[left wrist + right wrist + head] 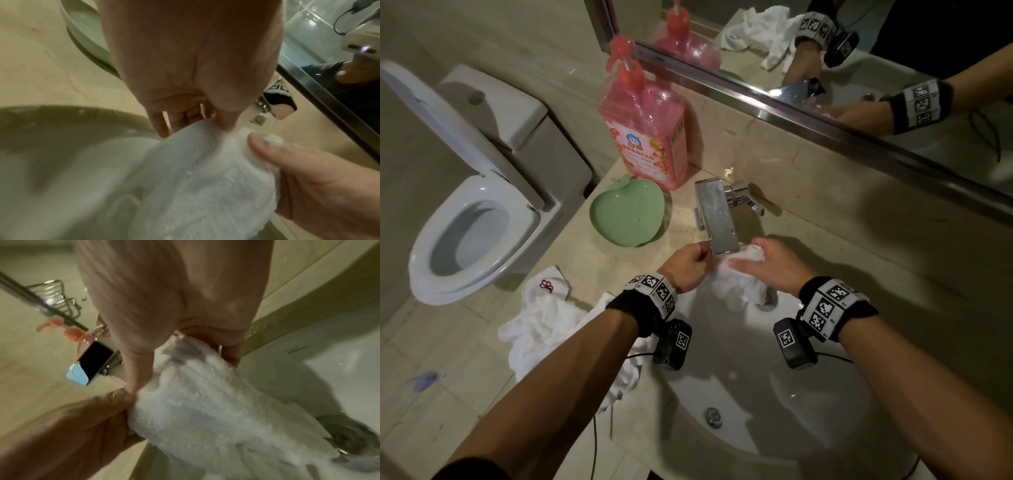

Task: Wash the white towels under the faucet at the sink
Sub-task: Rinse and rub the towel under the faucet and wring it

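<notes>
Presently, 1 white towel (736, 284) is held bunched under the faucet (717, 219) spout, above the sink (808, 394) drain. Recommendation: keep the cloth beneath the outlet, rub fold against fold, and turn it to reach dry parts. Left hand (688, 270): fingers curled, pinching the towel's edge. Right hand (774, 270): thumb and fingers clasp the wad. A 2nd towel (544, 329) lies on the counter.

White towel (736, 287) under a chrome faucet (717, 219), white towel with a red embroidered emblem (541, 308), pink soap bottle (647, 137), pale green apple-shaped dish (628, 214), beige marbled counter (842, 212), black-and-white checkered wristbands (828, 308)
</notes>
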